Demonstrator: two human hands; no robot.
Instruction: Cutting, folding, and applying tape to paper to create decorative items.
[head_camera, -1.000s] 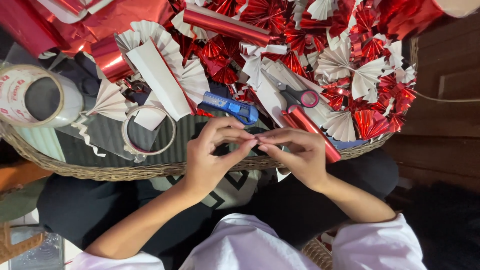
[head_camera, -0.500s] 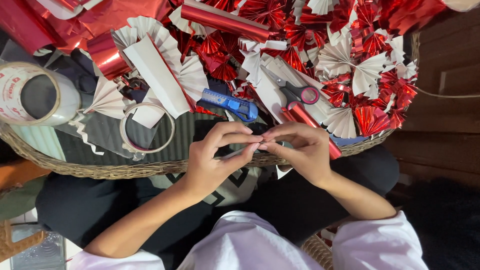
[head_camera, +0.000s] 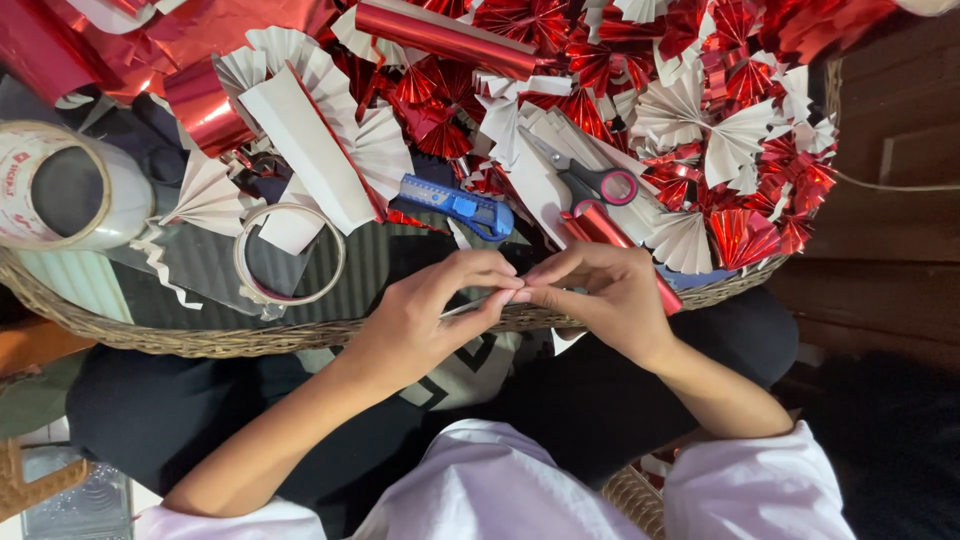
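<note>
Both the left hand (head_camera: 425, 315) and right hand (head_camera: 600, 295) pinch a thin paper strip (head_camera: 470, 305) fingertip to fingertip, over the basket rim (head_camera: 250, 335), blue cutter (head_camera: 460, 205) near.

The light is soft and fairly bright over the middle, where the shiny red foil paper fans (head_camera: 745, 235) and the long shiny red foil roll (head_camera: 445, 35) flash small white glints. The white folded paper strip (head_camera: 310, 150) looks clean and sharp. The right side, with the dark brown wooden floor (head_camera: 890, 130), is dim and shadowy. The bottom corners go dark too. The picture is mostly clear, with little blur.
</note>
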